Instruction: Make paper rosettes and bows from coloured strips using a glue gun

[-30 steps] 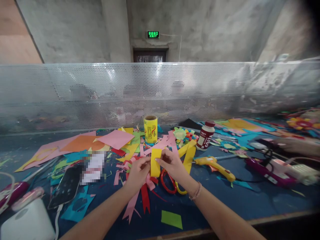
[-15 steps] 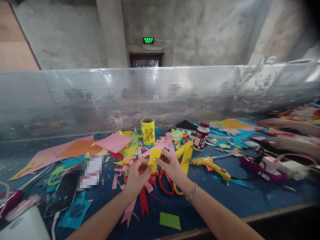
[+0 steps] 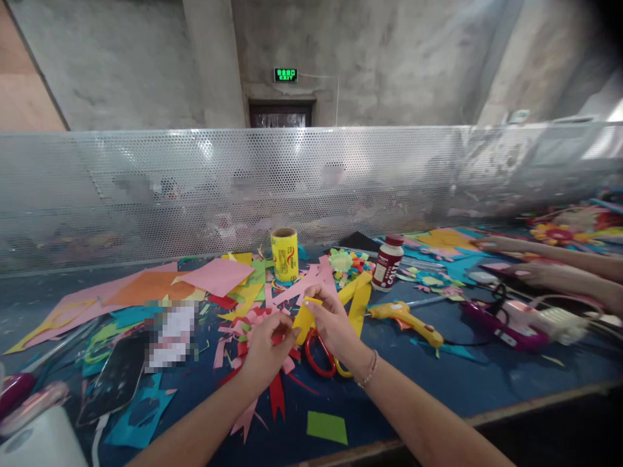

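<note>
Between both hands, above the table, is a small strip of yellow felt or paper (image 3: 302, 322). My left hand (image 3: 265, 347) pinches its lower left part between thumb and fingers. At the top edge, my right hand (image 3: 333, 324) grips it, the fingers bending that end over. Behind and below my hands lies a bunch of pink and red cut strips (image 3: 247, 329), partly hidden. Under my right wrist shows a red loop, like a scissors handle (image 3: 321, 373), with a yellow loop beside it. A green rectangle (image 3: 327, 427) lies near the table edge.
A yellow hot glue gun (image 3: 409, 321) and a dark red bottle (image 3: 388, 263) are to the right, a yellow roll (image 3: 285, 256) behind. Left are a phone (image 3: 114, 379) and coloured sheets (image 3: 214, 277). A co-worker's hands (image 3: 540, 275) reach in at right. A perforated metal screen (image 3: 272, 181) stands behind.
The yellow strip's top end, flat and upright before, is now bent over under my right fingers. The view has shifted slightly. A co-worker's hand has moved left.
</note>
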`<action>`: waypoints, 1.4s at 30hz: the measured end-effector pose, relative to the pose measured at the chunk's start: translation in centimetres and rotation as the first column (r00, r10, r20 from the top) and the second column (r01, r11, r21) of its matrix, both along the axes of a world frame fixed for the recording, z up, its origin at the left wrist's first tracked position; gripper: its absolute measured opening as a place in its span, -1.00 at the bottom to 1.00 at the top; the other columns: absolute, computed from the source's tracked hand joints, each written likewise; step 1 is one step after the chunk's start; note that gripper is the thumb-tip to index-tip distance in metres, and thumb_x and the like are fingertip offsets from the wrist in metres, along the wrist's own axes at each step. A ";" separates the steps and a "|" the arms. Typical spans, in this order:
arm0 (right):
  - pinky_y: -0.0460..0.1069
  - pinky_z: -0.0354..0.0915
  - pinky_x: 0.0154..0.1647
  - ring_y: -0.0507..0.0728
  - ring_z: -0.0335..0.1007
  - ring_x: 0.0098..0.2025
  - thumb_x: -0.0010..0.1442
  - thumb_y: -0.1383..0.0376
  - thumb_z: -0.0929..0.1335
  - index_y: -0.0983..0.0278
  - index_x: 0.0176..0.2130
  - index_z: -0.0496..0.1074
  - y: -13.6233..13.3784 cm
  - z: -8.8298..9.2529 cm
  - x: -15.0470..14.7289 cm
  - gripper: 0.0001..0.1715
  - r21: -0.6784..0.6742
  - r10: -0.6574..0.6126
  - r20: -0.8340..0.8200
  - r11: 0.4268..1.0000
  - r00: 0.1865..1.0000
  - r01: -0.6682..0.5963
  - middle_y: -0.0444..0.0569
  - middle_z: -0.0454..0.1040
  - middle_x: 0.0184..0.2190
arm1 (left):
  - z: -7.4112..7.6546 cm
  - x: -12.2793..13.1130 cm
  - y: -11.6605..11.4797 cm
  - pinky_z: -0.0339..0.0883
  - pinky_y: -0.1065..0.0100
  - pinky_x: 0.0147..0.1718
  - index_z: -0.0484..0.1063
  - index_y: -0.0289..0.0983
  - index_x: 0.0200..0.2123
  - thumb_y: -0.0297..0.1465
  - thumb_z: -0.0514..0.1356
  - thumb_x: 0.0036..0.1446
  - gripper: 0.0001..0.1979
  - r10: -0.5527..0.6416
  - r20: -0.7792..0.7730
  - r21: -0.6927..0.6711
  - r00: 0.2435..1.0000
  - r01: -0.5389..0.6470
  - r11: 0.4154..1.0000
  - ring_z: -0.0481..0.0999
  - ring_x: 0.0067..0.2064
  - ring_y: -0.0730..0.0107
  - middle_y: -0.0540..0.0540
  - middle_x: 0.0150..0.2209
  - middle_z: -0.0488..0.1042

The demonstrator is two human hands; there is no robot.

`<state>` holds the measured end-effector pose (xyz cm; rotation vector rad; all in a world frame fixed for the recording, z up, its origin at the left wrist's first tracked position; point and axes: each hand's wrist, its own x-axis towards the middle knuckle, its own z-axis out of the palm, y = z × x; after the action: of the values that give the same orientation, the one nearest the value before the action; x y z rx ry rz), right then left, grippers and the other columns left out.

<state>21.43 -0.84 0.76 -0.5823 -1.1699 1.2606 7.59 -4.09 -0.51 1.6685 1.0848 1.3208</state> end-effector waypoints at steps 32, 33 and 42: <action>-0.07 0.21 -0.39 0.02 0.20 -0.43 -0.12 0.25 0.41 0.20 -0.47 0.33 0.1 0.2 0.2 -0.82 -0.083 -0.012 -0.048 0.997 0.999 0.008 -0.16 0.25 -0.47 | -0.2 -0.3 0.4 0.34 0.33 -0.35 0.32 -0.27 -0.51 -0.31 0.20 -0.03 -0.84 0.081 0.031 0.020 0.996 -0.081 0.996 0.41 -0.41 0.37 -0.05 -0.48 0.40; -0.06 0.22 -0.39 0.02 0.21 -0.42 -0.12 0.25 0.41 0.20 -0.46 0.33 0.1 0.2 0.2 -0.83 -0.077 -0.010 -0.046 0.997 0.999 0.006 -0.16 0.26 -0.47 | -0.2 -0.3 0.5 0.35 0.33 -0.35 0.32 -0.27 -0.51 -0.31 0.19 -0.03 -0.85 0.084 0.031 0.020 0.996 -0.084 0.996 0.42 -0.40 0.36 -0.05 -0.47 0.40; -0.01 0.29 -0.32 0.05 0.31 -0.39 -0.12 0.22 0.43 0.18 -0.44 0.34 0.5 0.0 0.2 -0.79 -0.089 -0.026 -0.005 0.996 1.000 0.025 -0.14 0.34 -0.43 | -0.1 -0.3 0.6 0.34 0.36 -0.33 0.33 -0.27 -0.51 -0.37 0.19 -0.02 -0.88 0.118 0.028 0.009 0.993 -0.119 0.993 0.43 -0.35 0.36 -0.07 -0.42 0.44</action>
<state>21.62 -0.35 0.72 -0.6570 -1.1024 1.2965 7.30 -3.48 -0.60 1.6105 1.1782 1.4227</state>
